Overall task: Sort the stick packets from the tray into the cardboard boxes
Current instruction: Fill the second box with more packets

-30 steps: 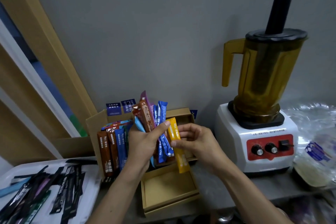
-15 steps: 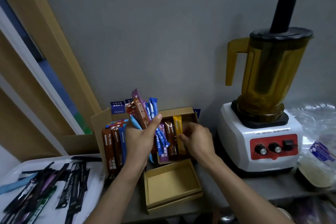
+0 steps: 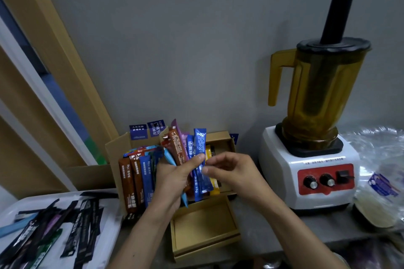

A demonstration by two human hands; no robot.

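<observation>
Left grip (image 3: 172, 177): wrapped round fanned stick packets (image 3: 179, 153), frame centre.
Right grip (image 3: 229, 170): fingertips at blue packet (image 3: 200, 144) edge; pinch unclear.
Tray (image 3: 111, 214): lower left, dark packets inside.
Open room: empty box (image 3: 205, 227) below both hands.

left hand (image 3: 172, 179): gripping packets (image 3: 178, 153) | right hand (image 3: 234, 170): fingers (image 3: 209, 169) curled, beside left thumb

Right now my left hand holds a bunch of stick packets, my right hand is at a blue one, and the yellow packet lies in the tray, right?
Not the tray. The head view shows the yellow packet in the open cardboard box behind the hands. The left hand holds the bunch, and the right hand is at a blue packet.
</observation>
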